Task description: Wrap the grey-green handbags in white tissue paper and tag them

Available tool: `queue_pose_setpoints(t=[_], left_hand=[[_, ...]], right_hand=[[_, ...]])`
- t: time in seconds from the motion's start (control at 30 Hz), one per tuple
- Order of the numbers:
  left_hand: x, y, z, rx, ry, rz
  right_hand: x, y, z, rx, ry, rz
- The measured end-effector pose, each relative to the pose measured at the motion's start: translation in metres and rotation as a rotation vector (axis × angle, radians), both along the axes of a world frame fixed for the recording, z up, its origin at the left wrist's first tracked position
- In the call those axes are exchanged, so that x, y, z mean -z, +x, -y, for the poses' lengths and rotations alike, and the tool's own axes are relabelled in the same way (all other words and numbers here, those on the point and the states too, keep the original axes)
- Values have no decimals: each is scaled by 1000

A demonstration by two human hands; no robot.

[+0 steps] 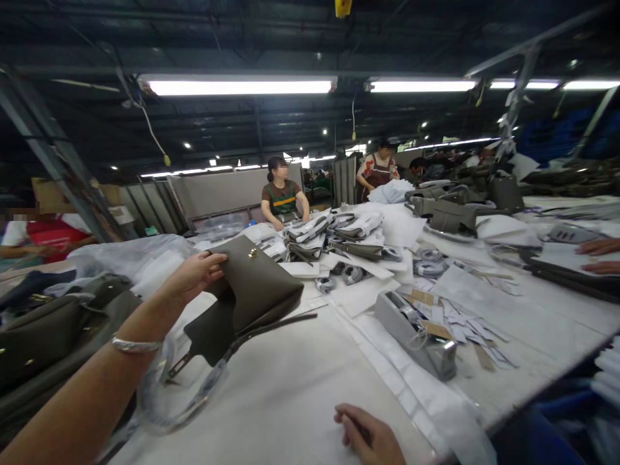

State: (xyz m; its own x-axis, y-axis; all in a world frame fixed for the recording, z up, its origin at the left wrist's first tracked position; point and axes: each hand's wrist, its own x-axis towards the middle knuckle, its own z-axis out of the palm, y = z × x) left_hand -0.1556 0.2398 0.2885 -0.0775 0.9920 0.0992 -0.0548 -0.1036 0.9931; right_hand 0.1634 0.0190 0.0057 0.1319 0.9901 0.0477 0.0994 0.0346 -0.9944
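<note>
Hand positions: left hand (196,276) extended and gripping; right hand (369,436) withdrawn and loosely curled.
The left forearm (92,387), bare, runs diagonally from the near left corner toward the far centre; the left wrist (159,312) lies nearly in line with it, and the fingers are bent in a pinch, directed right. The right hand is positioned low at the near edge, right of centre, well apart from the left, fingers half-bent and directed left, grip unloaded; its forearm is out of view.
</note>
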Motion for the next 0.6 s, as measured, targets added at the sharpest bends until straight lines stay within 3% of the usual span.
queue_pose_setpoints(t=[0.13, 0.2, 0.27, 0.4, 0.5, 0.6], left_hand=[[7, 26, 39, 286, -141, -207], [17, 45, 57, 440, -193, -313], [28, 65, 72, 582, -218, -422], [54, 102, 90, 779, -155, -607], [74, 123, 96, 835, -45, -711], [89, 129, 103, 814, 63, -799]], right_hand=[[-13, 0, 7, -93, -334, -513], [-22, -5, 20, -188, -402, -700], [-29, -11, 36, -294, -396, -750], [-30, -17, 65, -597, -389, -644], [-34, -16, 79, -801, -354, -475], [-52, -10, 83, -751, -124, -69]])
